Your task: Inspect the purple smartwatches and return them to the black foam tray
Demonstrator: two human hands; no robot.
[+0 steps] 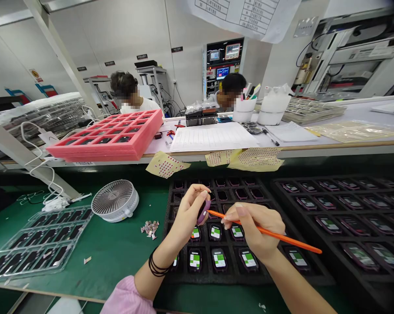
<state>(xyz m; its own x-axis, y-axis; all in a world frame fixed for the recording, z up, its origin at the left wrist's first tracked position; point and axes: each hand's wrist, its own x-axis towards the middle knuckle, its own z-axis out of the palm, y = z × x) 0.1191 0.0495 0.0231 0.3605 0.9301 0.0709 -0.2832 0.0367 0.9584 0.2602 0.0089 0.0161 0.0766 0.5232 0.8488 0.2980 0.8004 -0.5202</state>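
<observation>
My left hand (189, 208) is closed round a small purple part (203, 212), held up over a black tray (180, 244). My right hand (254, 229) grips an orange stick (282, 237) like a pen. The stick's tip touches the purple part. The tray below holds rows of similar small parts, several with green and white labels (219, 260). Black bands circle my left wrist.
A second black tray (278, 192) of parts lies to the right. A small white fan (115, 200), a clear plastic tray (36, 240) and some paper scraps (150, 228) sit on the green mat. A pink foam tray (134, 150) and papers rest on the raised shelf. Two people sit beyond.
</observation>
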